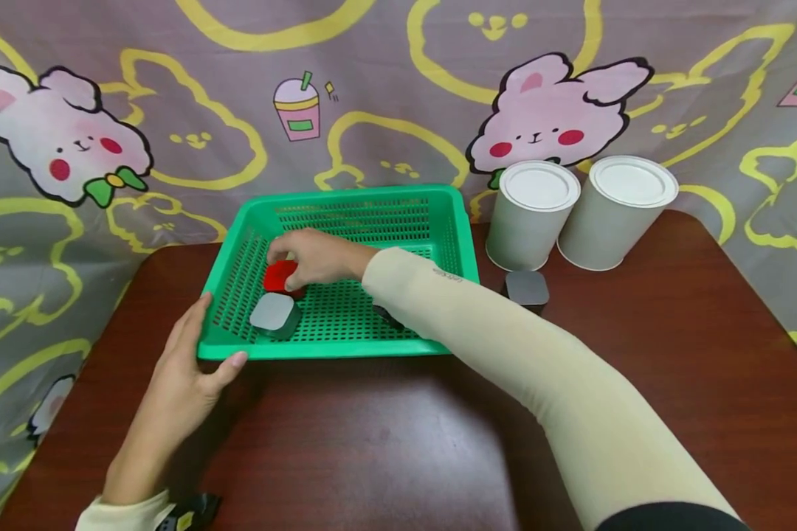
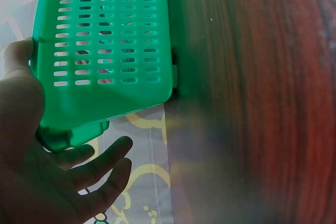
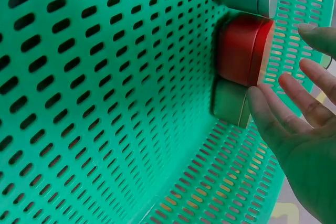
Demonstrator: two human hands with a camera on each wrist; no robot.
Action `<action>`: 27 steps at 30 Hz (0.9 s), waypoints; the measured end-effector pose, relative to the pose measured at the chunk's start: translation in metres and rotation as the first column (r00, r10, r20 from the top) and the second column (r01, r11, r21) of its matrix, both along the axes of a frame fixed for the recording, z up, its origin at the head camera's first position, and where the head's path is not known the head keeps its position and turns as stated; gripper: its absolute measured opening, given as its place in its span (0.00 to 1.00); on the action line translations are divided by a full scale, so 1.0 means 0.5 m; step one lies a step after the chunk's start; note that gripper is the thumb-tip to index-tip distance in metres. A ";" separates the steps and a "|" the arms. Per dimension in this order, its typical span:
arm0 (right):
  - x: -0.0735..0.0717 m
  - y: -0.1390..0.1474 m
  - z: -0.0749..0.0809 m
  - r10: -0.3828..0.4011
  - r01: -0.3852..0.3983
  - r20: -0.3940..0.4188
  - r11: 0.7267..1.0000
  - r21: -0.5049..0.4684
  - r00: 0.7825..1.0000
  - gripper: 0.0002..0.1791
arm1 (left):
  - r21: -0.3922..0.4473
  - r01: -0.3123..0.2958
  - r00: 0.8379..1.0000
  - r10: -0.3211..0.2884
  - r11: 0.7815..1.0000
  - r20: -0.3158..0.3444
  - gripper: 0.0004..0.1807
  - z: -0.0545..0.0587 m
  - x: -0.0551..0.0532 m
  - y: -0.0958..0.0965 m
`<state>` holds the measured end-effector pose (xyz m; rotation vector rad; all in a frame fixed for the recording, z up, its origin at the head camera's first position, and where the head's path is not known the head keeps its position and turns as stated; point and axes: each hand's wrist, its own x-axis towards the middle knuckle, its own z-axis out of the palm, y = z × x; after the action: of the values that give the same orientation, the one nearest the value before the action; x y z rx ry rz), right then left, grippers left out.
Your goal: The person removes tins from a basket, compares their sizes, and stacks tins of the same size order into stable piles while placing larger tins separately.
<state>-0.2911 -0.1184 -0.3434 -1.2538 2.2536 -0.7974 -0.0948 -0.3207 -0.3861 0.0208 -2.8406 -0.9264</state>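
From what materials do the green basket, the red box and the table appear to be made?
Green basket: probably moulded plastic, slightly glossy, with regular slots.
Red box: perhaps painted metal, satin, with soft sheen and a thin seam.
Table: wood or laminate, semi-gloss, with streaky grain and a soft reflection.

two white-lidded canisters [image 1: 530,218] side by side on brown table [image 1: 372,435]; rabbit-print cloth [image 1: 385,81] hanging behind

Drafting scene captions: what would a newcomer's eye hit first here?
First, the bright green basket on the table. Then the red box under the right hand, inside the basket's left end, beside a grey box. Behind the table, the rabbit-print cloth.
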 end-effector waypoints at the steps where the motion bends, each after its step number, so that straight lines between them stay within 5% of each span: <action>1: 0.001 -0.001 -0.001 -0.006 0.006 -0.006 1.000 0.005 1.000 0.25 | -0.003 0.002 1.000 -0.002 1.000 0.002 0.55 0.000 0.000 0.000; 27: -0.002 -0.018 -0.026 0.010 -0.003 -0.098 0.997 0.072 0.995 0.33 | 0.004 0.005 1.000 -0.005 1.000 0.018 0.56 0.000 -0.002 0.000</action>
<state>-0.2920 -0.1275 -0.3565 -1.2921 2.3322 -0.6590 -0.0958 -0.3207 -0.3859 0.0231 -2.8564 -0.9368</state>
